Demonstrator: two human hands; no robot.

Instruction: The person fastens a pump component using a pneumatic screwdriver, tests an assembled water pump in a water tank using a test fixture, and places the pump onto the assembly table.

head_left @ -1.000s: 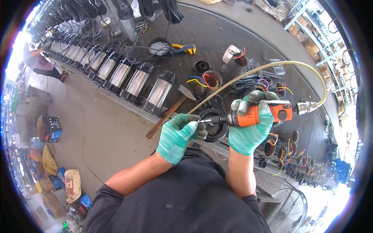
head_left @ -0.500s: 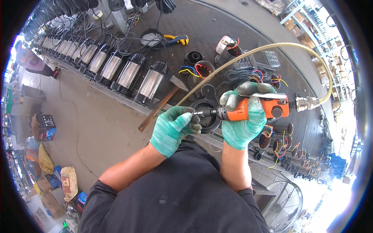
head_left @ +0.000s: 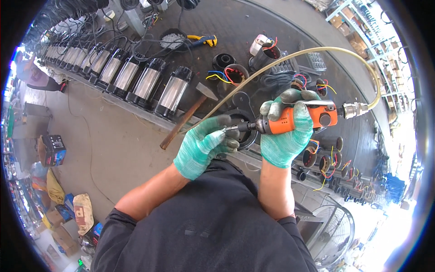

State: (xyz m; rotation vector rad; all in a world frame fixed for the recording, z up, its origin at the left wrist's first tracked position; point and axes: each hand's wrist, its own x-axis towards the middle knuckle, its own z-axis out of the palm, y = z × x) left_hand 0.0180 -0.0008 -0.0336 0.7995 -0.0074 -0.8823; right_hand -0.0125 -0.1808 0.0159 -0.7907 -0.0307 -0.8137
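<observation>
Power driver [head_left: 282, 122], orange, held level in front of the dark shirt [head_left: 204, 213], over the near edge of the surface [head_left: 235, 31]. I've got the right hand [head_left: 287, 143] wrapped round its body, grip closed on it, thumb across the side, fingers over the top by the metal lever [head_left: 312, 102]; can't tell if that lever is pressed. Left hand [head_left: 199, 147]: grip pinched on the silver bit [head_left: 232, 128] at the driver's nose, thumb against fingers. Can't tell whether a small screw sits at the tip, gloves hide it.

Pale hose [head_left: 335, 48] leaves the driver's rear, arcs over and runs back behind both hands. Black round part [head_left: 248, 143] shows behind the bit, apparently below it, partly covered. Hammer [head_left: 183, 123] lies left of that, handle past the surface edge; row of silver cylinders [head_left: 174, 93] further left.

Step in hand, my read: setting or steadying the bit tip by hand. Next move calls for a firm right hold, bit kept straight, hose slack, and left fingertips clear before I let anything spin
</observation>
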